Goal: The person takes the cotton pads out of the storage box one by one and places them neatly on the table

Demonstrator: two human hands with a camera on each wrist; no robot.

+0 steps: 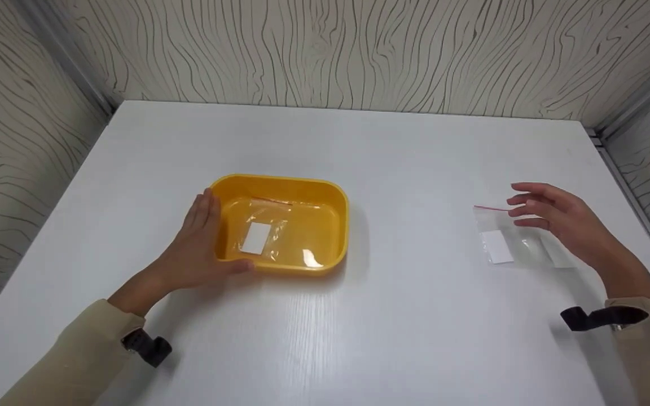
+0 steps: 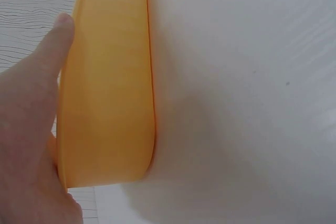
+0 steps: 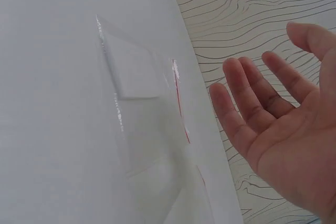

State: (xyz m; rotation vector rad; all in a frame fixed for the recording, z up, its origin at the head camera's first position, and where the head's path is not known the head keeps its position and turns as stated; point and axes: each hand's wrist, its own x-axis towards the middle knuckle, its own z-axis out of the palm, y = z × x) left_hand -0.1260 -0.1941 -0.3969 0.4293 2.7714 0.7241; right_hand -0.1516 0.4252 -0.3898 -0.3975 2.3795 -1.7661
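My left hand (image 1: 198, 248) rests at the left end of a yellow plastic basin (image 1: 341, 225), its straight fingers along the left rim and its thumb on the front rim. Inside the basin lies a clear zip bag (image 1: 280, 217) with a red line at its top and a white card (image 1: 256, 238). In the left wrist view, the thumb (image 2: 62, 30) touches the rim of the basin. On the right, my right hand (image 1: 562, 217) hovers with loosely bent fingers, holding nothing. Below it, clear red-lined zip bags (image 3: 147, 129) lie overlapping; a white card (image 1: 496, 246) shows in one.
Both things stand on a white table (image 1: 415, 327), and the basin is left of its middle. Wood-patterned panels (image 1: 325, 51) rise behind the table and at both sides. Black wrist straps (image 1: 147, 347) sit on both sleeves.
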